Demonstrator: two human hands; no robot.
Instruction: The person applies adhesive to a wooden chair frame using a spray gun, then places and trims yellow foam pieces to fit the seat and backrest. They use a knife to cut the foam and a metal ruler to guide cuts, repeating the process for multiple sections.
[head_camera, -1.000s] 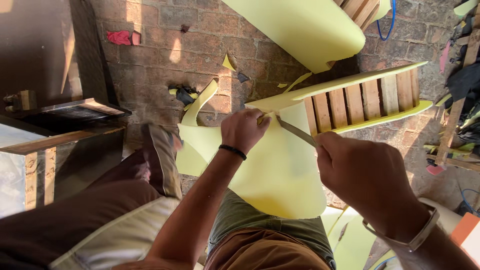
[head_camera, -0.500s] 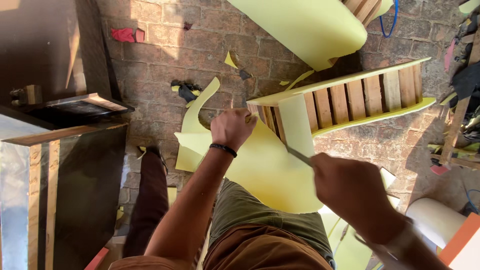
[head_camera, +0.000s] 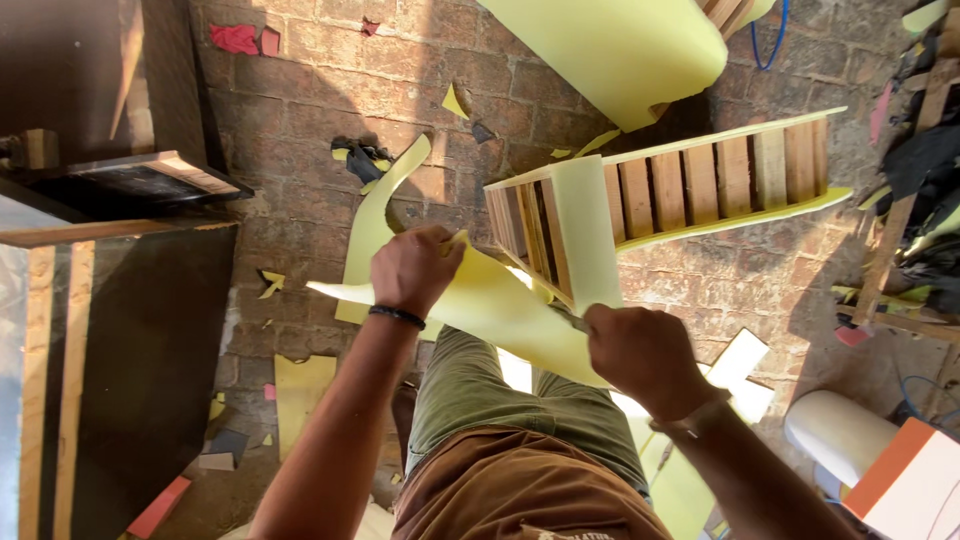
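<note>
A single head-worn camera looked steeply down from above the person's body, close over both forearms, facing the brick floor (head_camera: 300, 200); the wooden slatted frame (head_camera: 700, 185) lay ahead of the arms.

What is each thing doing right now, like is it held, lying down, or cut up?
Left hand: shut, gripping the edge of the yellow foam sheet.
Right hand: shut on a thin blade tool at the foam.
Yellow foam sheet: lifted and bent, partly off the frame.
Slatted wooden frame: lying on its side, edged with foam.
Yellow foam scraps: scattered loose on the brick floor.
</note>
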